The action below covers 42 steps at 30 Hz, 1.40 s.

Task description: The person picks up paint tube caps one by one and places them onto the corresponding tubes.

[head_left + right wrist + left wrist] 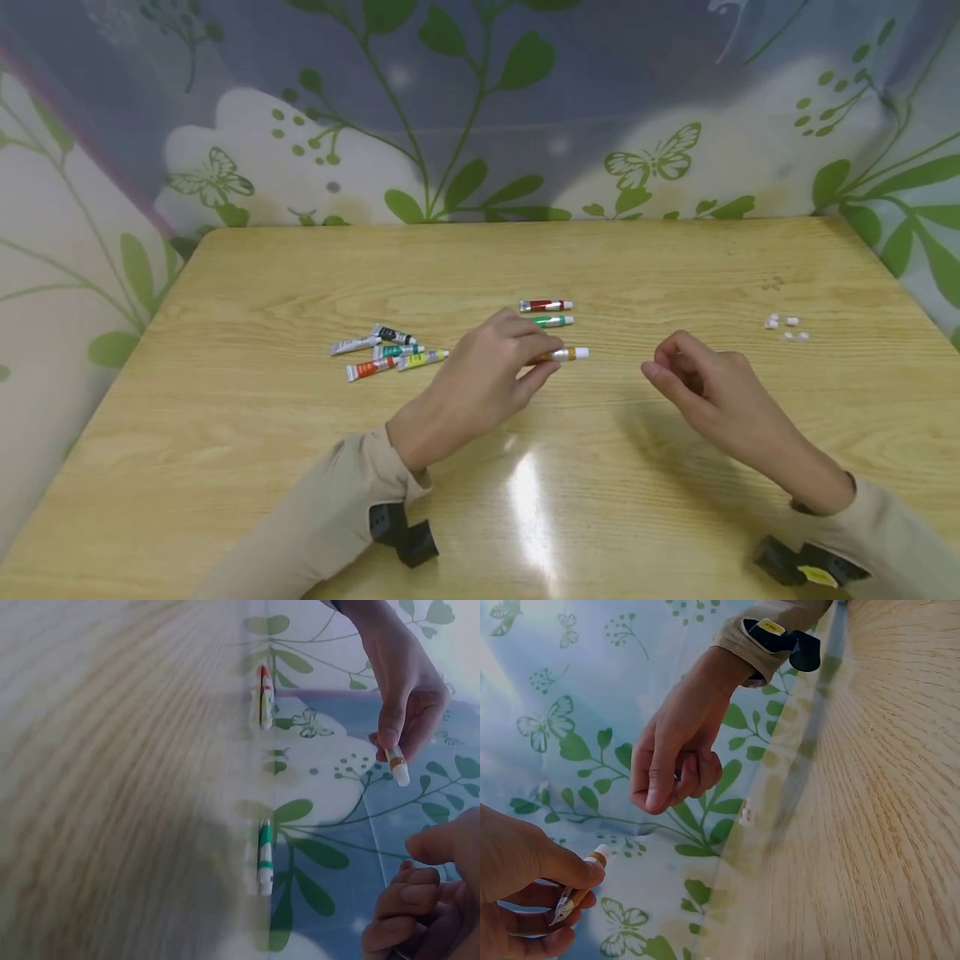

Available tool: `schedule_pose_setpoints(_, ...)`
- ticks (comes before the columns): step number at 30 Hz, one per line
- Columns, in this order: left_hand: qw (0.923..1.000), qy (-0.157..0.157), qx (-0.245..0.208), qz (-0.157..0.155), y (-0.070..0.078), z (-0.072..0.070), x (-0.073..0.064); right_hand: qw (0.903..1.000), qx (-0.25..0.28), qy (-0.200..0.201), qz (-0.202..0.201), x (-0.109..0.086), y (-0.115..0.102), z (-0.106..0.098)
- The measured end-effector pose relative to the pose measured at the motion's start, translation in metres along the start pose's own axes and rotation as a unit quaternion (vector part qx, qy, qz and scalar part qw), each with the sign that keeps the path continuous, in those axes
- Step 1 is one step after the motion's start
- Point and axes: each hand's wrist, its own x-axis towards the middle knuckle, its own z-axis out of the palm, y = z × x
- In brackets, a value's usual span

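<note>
My left hand [480,367] pinches an ochre paint tube [581,353] with a white cap between thumb and fingers, above the table. The cap points right, toward my right hand [720,400]. That hand hovers apart from the tube, its fingers loosely curled. A gap shows between thumb and fingers in the right wrist view, and I see nothing held there. Behind the left hand lie a red paint tube [546,306] and a green paint tube [553,321], the green one partly covered by that hand.
Left of the left hand lies a loose group of several paint tubes, among them an orange tube [371,368], a yellow tube [422,359] and a black tube [393,335]. Several small white pieces [792,321] lie at the table's right. A patterned curtain [510,108] hangs behind the wooden table [300,267].
</note>
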Motion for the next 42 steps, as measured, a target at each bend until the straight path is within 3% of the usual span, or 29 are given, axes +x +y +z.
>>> schedule_pose_setpoints(8,0.9999,-0.009,0.005,-0.010,-0.006,0.007,0.001,0.9980,-0.060,0.010,0.017,-0.006,0.023,-0.005)
schedule_pose_setpoints(22,0.9981,-0.045,0.013,-0.039,-0.021,0.021,0.002,0.9940,-0.102,0.034,0.018,-0.016,0.049,-0.018)
schedule_pose_setpoints(32,0.9978,-0.041,0.019,-0.048,-0.030,0.032,0.006,0.9906,-0.126,0.043,0.031,-0.020,0.067,-0.026)
schedule_pose_setpoints(42,0.9953,-0.071,0.030,-0.059,-0.038,0.045,0.008,0.9858,-0.148,0.036,0.071,-0.018,0.083,-0.036)
